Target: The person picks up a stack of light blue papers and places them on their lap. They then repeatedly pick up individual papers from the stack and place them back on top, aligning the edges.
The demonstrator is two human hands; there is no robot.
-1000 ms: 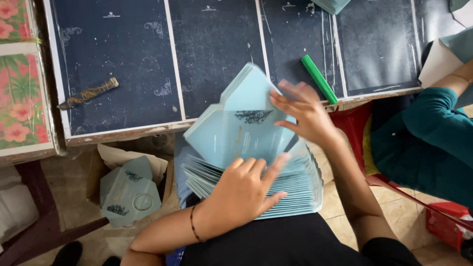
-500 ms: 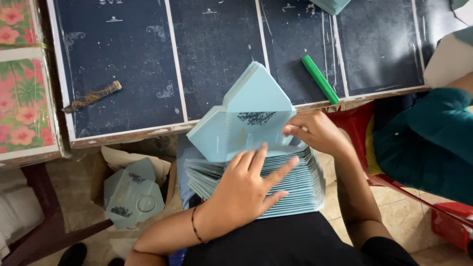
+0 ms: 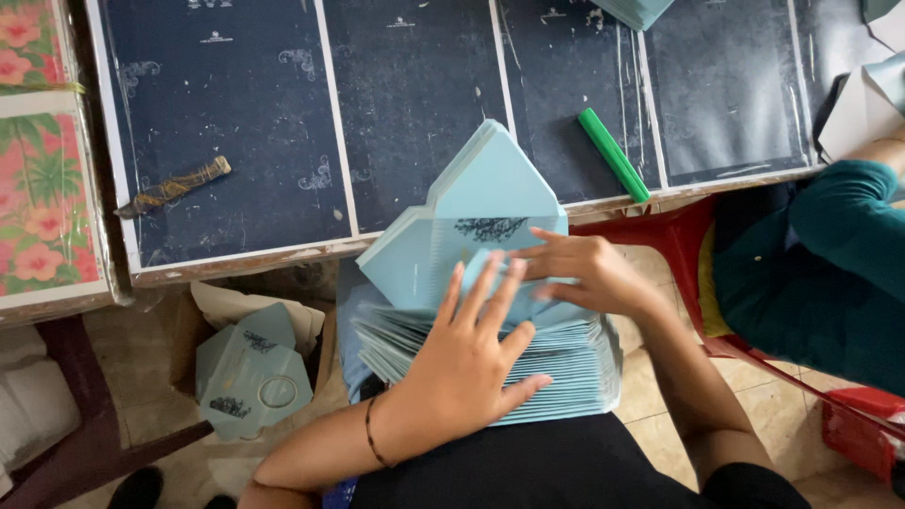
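Step in hand, as I judge it: flipping through the stack of pale blue envelopes point(image 3: 490, 353) on my lap. Left hand point(image 3: 462, 363) lies flat on the stack, fingers spread, gripping nothing. Right hand point(image 3: 584, 273) pinches one card's edge, just beyond the left fingers. Next move needs a clean single-card separation. Count: one stack, one green marker point(image 3: 613, 153) on the tabletop point(image 3: 236, 123), well beyond.

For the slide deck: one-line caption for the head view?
Both hands, left hand and right hand, press on a stack of pale blue cards beside a dark table.
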